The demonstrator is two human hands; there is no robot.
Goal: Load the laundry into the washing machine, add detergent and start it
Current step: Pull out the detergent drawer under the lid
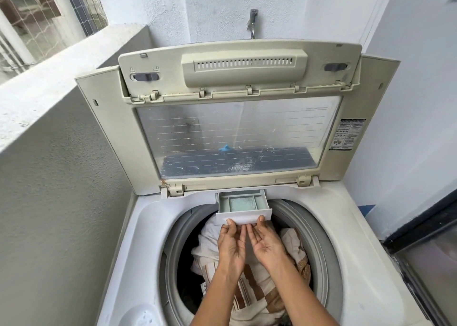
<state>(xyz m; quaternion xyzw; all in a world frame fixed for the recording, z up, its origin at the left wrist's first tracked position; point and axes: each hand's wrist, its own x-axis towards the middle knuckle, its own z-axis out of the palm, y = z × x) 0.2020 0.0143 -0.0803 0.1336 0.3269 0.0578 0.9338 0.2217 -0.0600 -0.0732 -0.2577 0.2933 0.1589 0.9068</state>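
Observation:
A top-loading washing machine [148,227] stands with its lid [235,133] raised upright at the back. White and brown-striped laundry [249,293] lies in the drum. The detergent drawer [243,206] is pulled out over the drum's back edge, with pale blue-green powder in its middle compartment. My left hand [231,248] and my right hand [268,243] are side by side over the drum, palms up. Thumbs rest on the drawer's white front and fingertips are under its lower edge.
A low grey wall [49,152] runs along the left. A tap [252,23] sticks out of the white wall behind the lid. A dark-framed door [425,251] stands at the right. A round cap [141,315] sits on the machine's front-left corner.

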